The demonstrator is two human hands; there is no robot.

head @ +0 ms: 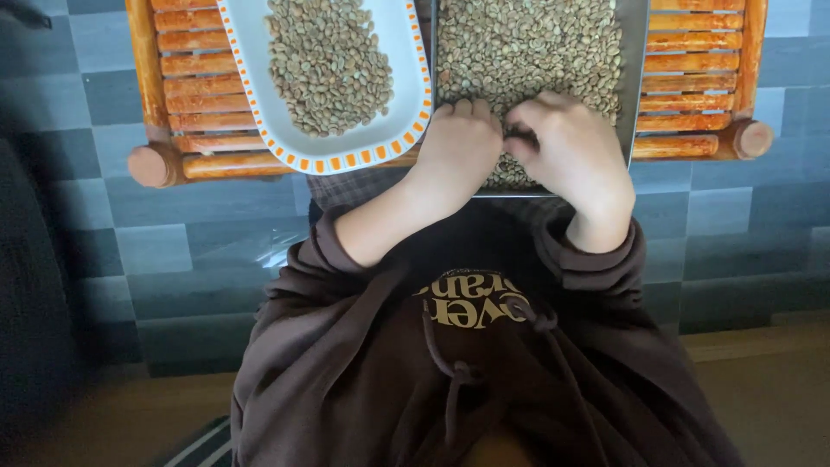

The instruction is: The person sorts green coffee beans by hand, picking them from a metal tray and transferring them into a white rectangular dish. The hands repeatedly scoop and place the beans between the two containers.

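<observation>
A metal tray holds a layer of pale green beans. Both my hands rest on the near part of that layer. My left hand lies knuckles up with fingers curled into the beans. My right hand sits beside it, fingertips pinched together among the beans; whether a bean is between them is hidden. To the left, a white oblong dish with an orange dashed rim carries a smaller heap of the same beans.
Tray and dish sit on a low orange wooden slatted stand with rounded corner posts. Grey-blue tiled floor lies around it. My brown hooded sweatshirt fills the lower view. A dark object stands at the left edge.
</observation>
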